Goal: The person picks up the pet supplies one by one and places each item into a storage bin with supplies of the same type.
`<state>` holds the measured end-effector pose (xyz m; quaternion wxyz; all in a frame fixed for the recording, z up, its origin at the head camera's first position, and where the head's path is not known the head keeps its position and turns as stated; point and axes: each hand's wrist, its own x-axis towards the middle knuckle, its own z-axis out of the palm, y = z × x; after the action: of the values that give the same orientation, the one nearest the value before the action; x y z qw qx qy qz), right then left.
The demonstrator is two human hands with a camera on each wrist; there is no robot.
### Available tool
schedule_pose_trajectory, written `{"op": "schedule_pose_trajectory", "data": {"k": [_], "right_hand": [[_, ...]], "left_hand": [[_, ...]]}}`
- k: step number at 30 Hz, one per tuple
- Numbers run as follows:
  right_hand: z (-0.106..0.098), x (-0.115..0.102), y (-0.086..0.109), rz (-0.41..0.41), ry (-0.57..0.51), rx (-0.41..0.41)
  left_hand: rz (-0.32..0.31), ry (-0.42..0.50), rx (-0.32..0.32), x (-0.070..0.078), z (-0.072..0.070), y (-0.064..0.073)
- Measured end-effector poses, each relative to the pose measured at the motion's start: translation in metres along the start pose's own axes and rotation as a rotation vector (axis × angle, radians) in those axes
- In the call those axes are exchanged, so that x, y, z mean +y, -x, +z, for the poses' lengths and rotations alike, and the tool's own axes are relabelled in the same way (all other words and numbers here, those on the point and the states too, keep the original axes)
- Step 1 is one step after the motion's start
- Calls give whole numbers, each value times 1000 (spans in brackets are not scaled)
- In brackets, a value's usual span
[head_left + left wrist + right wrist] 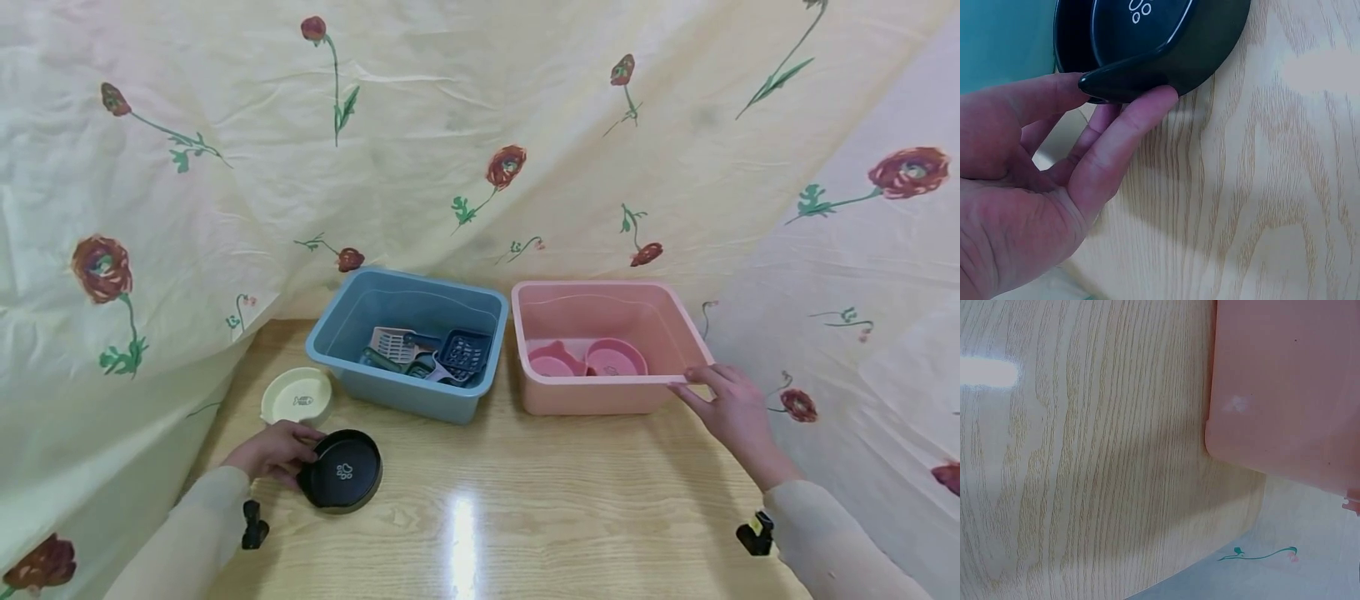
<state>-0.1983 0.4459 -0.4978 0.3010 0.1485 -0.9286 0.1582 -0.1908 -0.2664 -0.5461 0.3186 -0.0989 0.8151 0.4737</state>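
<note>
Fingers point(1125, 134) of the left hand point(276, 452) are pinching the edge of a shallow, glossy black dish point(342, 472), thumb pressed to the outer wall and another finger up by a pointed bit of the rim. Can't tell whether its base is touching the pale wood-grain tabletop point(562, 500), but it's on the left side, nearer the person than the sky-blue rectangular plastic bin point(405, 397). Its open face is up. It's basically round, so no clear long axis; the pointed corner aims back at the hand. Looks smooth and hard, with a shiny highlight along the inner edge and a pale outlined paw print in the middle.

Just beyond it sits a pale yellow round dish point(292, 404) with a fishbone print.

Over on the right, the right hand point(735, 412) grips the near right corner of a pink rectangular plastic bin point(592, 397), fingers over the smooth rolled rim, thumb at the outside. Two pink dishes are in there: a round one point(617, 358) and one with pointy corners point(552, 363). The blue bin holds a jumble of slotted scoops point(465, 350). Behind everything hangs creased, cream-coloured cloth point(420, 167) with red flowers.
</note>
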Motion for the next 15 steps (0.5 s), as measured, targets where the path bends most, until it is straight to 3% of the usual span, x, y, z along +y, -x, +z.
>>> {"op": "schedule_pose_trajectory", "data": {"k": [9,15], "right_hand": [[2,1,-2,9,10,6],[2,1,-2,15,11,2]], "left_hand": [[68,-24,9,6,8,-1],[83,-40,-54,23,7,4]]}}
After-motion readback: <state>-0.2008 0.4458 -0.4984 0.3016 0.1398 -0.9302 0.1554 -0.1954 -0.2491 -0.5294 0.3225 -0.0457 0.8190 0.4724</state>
